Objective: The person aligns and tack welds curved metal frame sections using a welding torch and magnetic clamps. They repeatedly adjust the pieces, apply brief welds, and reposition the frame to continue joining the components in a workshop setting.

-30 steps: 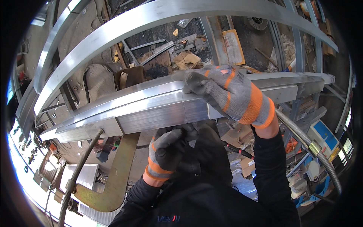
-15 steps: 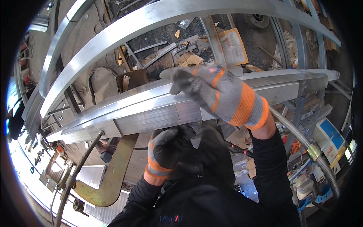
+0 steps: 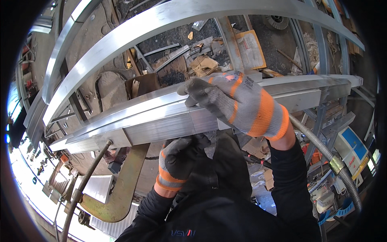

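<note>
A bundle of long silvery metal bars (image 3: 157,128) runs across in front of me, with a seam near its middle. My right hand (image 3: 244,103), in a grey and orange glove, lies over the bars at that seam, fingers bent and pressed together. Whatever its fingertips may pinch is hidden. Just under the front face is my left hand (image 3: 175,161), gloved alike, its dark fingers curled closed near the lower edge. I cannot make out what they hold. A large clamp (image 3: 125,185) with a threaded screw (image 3: 94,167) presses on the bars at the left.
Beyond the bundle arches a wide curved metal bar (image 3: 169,18). Another threaded screw (image 3: 314,139) stands at the right. Cardboard scraps (image 3: 203,64), metal offcuts and a wire wheel brush (image 3: 276,21) lie on the floor. A white and blue machine (image 3: 350,147) is at the right.
My right hand has shifted slightly right, and its fingers, stretched further out before, now bend down toward the bars. My left hand has barely moved, still curled below.
</note>
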Motion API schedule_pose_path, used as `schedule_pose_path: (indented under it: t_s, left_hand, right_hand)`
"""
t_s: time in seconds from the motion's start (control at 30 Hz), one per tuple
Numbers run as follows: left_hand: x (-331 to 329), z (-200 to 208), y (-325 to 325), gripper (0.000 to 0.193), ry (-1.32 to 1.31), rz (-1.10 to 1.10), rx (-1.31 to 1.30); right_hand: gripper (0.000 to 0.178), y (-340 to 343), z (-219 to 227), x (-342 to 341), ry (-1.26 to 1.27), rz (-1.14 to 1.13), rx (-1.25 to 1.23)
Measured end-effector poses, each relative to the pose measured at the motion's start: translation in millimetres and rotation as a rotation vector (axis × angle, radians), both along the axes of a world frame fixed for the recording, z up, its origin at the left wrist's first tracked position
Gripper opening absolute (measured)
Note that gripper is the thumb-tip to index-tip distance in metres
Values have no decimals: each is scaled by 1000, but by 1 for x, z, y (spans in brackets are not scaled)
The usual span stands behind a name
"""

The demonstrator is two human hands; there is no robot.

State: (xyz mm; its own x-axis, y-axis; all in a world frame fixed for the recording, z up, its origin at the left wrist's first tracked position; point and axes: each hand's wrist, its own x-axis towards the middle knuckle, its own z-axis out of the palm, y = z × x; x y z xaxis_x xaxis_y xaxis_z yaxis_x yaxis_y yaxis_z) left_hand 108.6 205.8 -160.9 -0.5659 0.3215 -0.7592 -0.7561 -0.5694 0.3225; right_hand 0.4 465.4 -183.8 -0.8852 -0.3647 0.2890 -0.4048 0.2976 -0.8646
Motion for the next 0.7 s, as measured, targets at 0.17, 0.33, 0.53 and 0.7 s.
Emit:
schedule_pose_path:
  t_s: [0.17,0.33,0.53,0.7]
  left_hand:
    - [-6,6,0,26,12,-18,40]
    - [-7,9,3,32,13,-27,-27]
    - [-4,7,2,25,107,-127,-160]
    - [-4,9,-2,25,60,-149,-133]
  right_hand:
    - [63,1,-4,2,-9,1,-21]
    - [61,5,-2,2,-19,23,2]
    - [40,9,14,-5,-230,143,-54]
    - [44,13,16,-10,-316,204,-92]
